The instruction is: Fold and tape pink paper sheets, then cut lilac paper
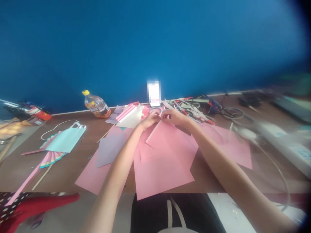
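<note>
My left hand (150, 120) and my right hand (174, 117) meet above the far middle of the table, fingers pinched together. Between them they hold the top end of a narrow folded pink paper strip (153, 131), which slants down to the left. A roll of clear tape (155, 110) lies just behind the fingers. Large pink paper sheets (160, 168) are spread under both forearms.
A lilac sheet (110, 149) lies on the pink ones at left. A light blue paper bag (66, 139) and a folded fan (52, 157) are further left. A plastic bottle (97, 105) lies by the blue wall. Scissors, pens and cables (201, 108) crowd the back right.
</note>
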Demonstrator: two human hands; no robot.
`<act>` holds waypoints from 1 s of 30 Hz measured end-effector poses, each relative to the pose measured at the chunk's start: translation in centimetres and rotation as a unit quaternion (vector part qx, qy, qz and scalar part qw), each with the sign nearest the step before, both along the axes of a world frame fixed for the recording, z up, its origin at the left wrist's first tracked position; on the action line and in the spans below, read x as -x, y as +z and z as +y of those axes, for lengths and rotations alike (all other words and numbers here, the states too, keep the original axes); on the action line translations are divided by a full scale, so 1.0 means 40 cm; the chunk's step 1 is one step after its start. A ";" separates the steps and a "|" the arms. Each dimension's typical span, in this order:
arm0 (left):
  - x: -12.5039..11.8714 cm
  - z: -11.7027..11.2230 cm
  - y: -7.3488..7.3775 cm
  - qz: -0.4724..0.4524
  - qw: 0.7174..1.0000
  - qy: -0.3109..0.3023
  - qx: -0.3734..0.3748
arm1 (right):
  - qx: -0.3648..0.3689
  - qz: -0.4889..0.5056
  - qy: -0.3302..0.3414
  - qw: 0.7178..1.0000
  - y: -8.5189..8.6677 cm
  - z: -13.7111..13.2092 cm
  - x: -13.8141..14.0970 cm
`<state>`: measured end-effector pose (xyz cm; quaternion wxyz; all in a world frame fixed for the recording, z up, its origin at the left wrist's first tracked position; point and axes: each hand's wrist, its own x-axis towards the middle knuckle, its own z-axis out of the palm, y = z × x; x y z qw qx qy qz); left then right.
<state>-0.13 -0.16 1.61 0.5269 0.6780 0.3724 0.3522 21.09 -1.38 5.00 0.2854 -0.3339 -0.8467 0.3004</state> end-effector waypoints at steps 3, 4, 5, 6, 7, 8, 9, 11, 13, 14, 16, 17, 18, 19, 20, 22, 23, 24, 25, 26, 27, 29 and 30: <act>-0.002 0.000 0.002 -0.009 0.998 -0.041 0.056 | 0.000 -0.007 0.011 1.000 -0.001 0.001 -0.001; -0.003 -0.001 0.003 -0.014 0.997 -0.041 0.064 | 0.000 -0.012 0.013 1.000 0.001 -0.001 0.000; -0.004 -0.002 0.004 -0.018 0.996 -0.043 0.071 | 0.000 -0.016 0.014 1.000 0.003 -0.003 0.001; -0.005 -0.002 0.004 -0.022 0.996 -0.045 0.076 | 0.002 -0.019 0.015 1.000 0.006 -0.006 0.002; -0.005 -0.003 0.005 -0.024 0.995 -0.046 0.081 | 0.005 -0.021 0.016 1.000 0.010 -0.009 0.003; -0.006 -0.003 0.005 -0.025 0.995 -0.046 0.083 | 0.008 -0.022 0.018 1.000 0.012 -0.012 0.004; -0.007 -0.004 0.005 -0.024 0.995 -0.044 0.083 | 0.012 -0.021 0.020 0.999 0.014 -0.014 0.005; -0.008 -0.003 0.005 -0.025 0.995 -0.042 0.082 | 0.018 -0.021 0.023 0.999 0.016 -0.016 0.006; -0.009 -0.003 0.006 -0.032 0.995 -0.051 0.081 | 0.018 -0.019 0.024 0.999 0.016 -0.016 0.006; -0.009 -0.004 0.006 -0.035 0.995 -0.056 0.080 | 0.018 -0.018 0.024 0.999 0.015 -0.015 0.005; -0.009 -0.005 0.008 -0.035 0.995 -0.056 0.079 | 0.017 -0.017 0.024 0.999 0.015 -0.015 0.005; -0.009 -0.006 0.008 -0.032 0.995 -0.050 0.079 | 0.017 -0.017 0.025 0.999 0.015 -0.015 0.005; -0.009 -0.006 0.008 -0.028 0.996 -0.044 0.078 | 0.017 -0.017 0.027 0.999 0.016 -0.015 0.005; -0.009 -0.007 0.008 -0.026 0.996 -0.039 0.077 | 0.017 -0.016 0.029 0.999 0.017 -0.015 0.005; -0.009 -0.007 0.008 -0.026 0.996 -0.037 0.076 | 0.017 -0.016 0.031 0.999 0.018 -0.015 0.005; -0.009 -0.006 0.007 -0.031 0.996 -0.044 0.072 | 0.017 -0.015 0.034 0.999 0.019 -0.016 0.005; -0.010 -0.006 0.006 -0.033 0.996 -0.047 0.070 | 0.018 -0.014 0.034 0.999 0.019 -0.016 0.006; -0.011 -0.006 0.005 -0.033 0.996 -0.047 0.068 | 0.020 -0.011 0.031 0.999 0.018 -0.016 0.006; -0.012 -0.006 0.005 -0.031 0.996 -0.043 0.065 | 0.023 -0.007 0.026 0.999 0.017 -0.017 0.005; -0.013 -0.006 0.005 -0.028 0.997 -0.038 0.062 | 0.027 -0.003 0.020 0.999 0.016 -0.018 0.005; -0.015 -0.006 0.005 -0.026 0.998 -0.032 0.057 | 0.032 0.002 0.014 0.999 0.014 -0.019 0.005; -0.018 -0.007 0.007 -0.022 0.998 -0.027 0.047 | 0.039 0.009 0.005 0.999 0.012 -0.021 0.004; -0.020 -0.007 0.008 -0.020 0.998 -0.027 0.045 | 0.040 0.012 0.002 0.999 0.011 -0.022 0.004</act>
